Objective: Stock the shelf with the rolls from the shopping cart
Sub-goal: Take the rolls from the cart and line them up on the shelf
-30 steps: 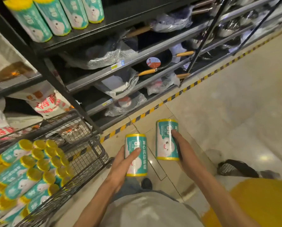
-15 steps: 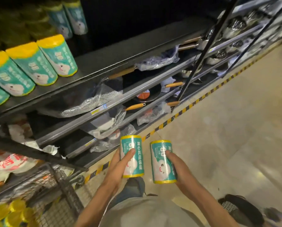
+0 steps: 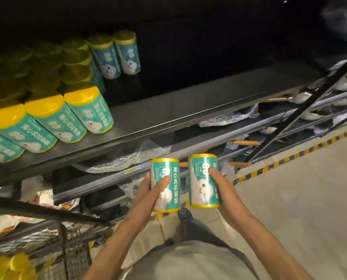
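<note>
Head view, near to far. Grey shirt hem at bottom edge. Wire shopping cart point(image 3: 67, 247) at lower left; yellow tops of at least three rolls in cart point(image 3: 9, 266) show, blurred, full count not readable. Left hand point(image 3: 148, 196) grips one teal roll point(image 3: 165, 184) upright, thumb across label, fingers curled behind. Right hand point(image 3: 222, 188) grips second teal roll point(image 3: 204, 179) upright, thumb on the printed "80". The two held rolls stand side by side, narrow gap between, in front of the lower shelves. Beyond, dark shelf point(image 3: 168, 118): front row of four stocked rolls point(image 3: 88, 110) at left, more behind in shadow; two further rolls point(image 3: 116, 54) at the back. Right portion of shelf bare. Wrapped pans point(image 3: 229, 118) on lower shelves.
</note>
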